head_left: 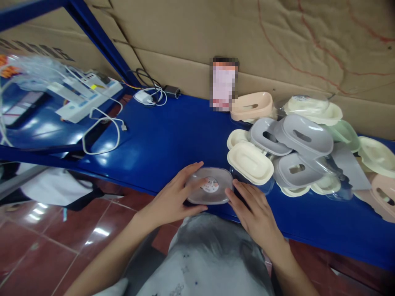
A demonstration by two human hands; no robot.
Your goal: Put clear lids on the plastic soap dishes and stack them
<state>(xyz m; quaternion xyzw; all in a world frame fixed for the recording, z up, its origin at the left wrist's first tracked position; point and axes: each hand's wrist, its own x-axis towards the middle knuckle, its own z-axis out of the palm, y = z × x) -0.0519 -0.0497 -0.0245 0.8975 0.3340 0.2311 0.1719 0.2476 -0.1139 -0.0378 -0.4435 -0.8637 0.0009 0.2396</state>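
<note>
Broadly, a glossy blue metal workbench [173,135] ran along a wall of brown cardboard sheets [277,41], with a heap of cream, grey, pink and green oval plastic dish parts [296,144] piled at its right end. Near the front edge, just left of that heap, lay a clear oval plastic lid with a round sticker [210,186]. The left hand [175,195] cupped its left side, fingers spread over the top; the right hand [253,211] pressed its right rim with fingers together.
</note>
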